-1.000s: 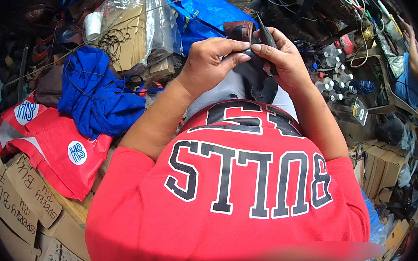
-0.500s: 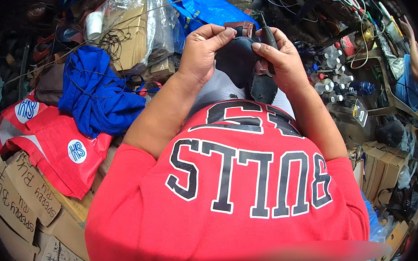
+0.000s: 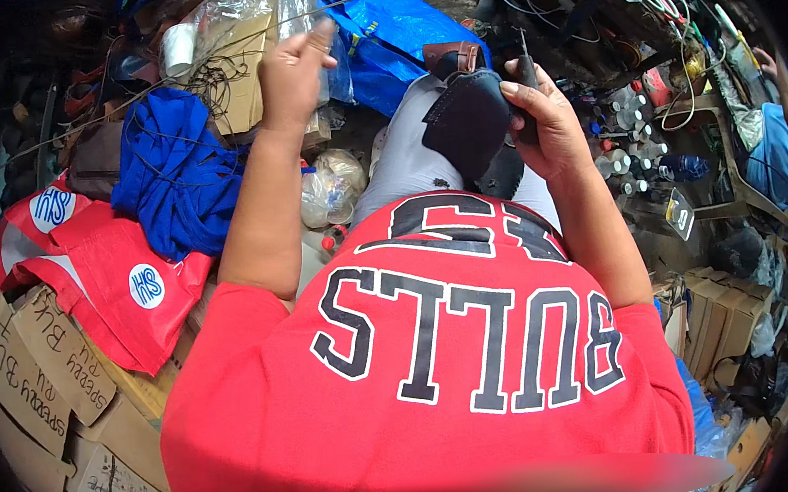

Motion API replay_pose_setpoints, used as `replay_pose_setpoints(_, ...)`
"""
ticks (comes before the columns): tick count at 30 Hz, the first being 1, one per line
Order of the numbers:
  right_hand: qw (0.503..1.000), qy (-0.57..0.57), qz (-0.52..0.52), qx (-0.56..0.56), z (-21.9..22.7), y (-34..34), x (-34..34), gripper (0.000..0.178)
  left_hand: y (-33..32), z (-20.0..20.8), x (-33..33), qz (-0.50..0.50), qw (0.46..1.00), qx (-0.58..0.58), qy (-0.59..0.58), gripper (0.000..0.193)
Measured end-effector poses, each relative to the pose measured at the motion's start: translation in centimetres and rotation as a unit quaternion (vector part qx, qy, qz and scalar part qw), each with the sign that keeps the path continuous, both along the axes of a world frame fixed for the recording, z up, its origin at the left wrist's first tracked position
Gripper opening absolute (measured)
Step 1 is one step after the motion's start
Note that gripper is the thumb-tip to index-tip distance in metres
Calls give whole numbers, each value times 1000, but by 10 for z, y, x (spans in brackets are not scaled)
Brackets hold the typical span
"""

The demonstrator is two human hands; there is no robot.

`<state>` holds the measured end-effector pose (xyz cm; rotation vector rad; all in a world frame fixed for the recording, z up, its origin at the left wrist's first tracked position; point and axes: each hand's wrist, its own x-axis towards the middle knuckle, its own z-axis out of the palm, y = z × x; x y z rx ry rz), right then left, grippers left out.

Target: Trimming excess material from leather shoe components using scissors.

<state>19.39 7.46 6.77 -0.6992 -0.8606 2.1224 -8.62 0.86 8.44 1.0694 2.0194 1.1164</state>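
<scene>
My right hand (image 3: 546, 123) is closed around the dark handle of an awl (image 3: 526, 74), its thin metal point sticking up. The thumb of that hand rests at the edge of a shoe (image 3: 467, 120), which shows a black, flat sole and a brown leather strap part at its far end. The shoe lies over my lap, on grey trousers (image 3: 396, 158). Up and to the left, apart from the shoe, my left hand (image 3: 293, 78) is raised with curled fingers, slightly blurred. Whatever those fingers pinch, if anything, is too fine to make out.
A blue plastic bag (image 3: 395, 28) lies beyond the shoe. Left are blue cloth (image 3: 174, 161), a red bag (image 3: 109, 268) and cardboard boxes (image 3: 42, 366). Several small bottles (image 3: 627, 149) stand at the right. Another person's arm and blue clothing (image 3: 775, 147) show at the far right.
My left hand has let go of the shoe and moved up and left. The shoe has dropped slightly toward my lap. The awl has shifted a little to the right in my right hand.
</scene>
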Motion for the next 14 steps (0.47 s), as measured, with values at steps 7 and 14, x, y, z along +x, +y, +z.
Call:
replay_pose_setpoints(7, 1000, -5, 27, 0, -1, -1, -2, 26, -2, -20, 47, -187, 952, 158, -184, 49)
replay_pose_setpoints(14, 990, -120, 18, 76, 5, -3, 1, 27, -4, -7, 88, -238, 909, 121, -320, 29)
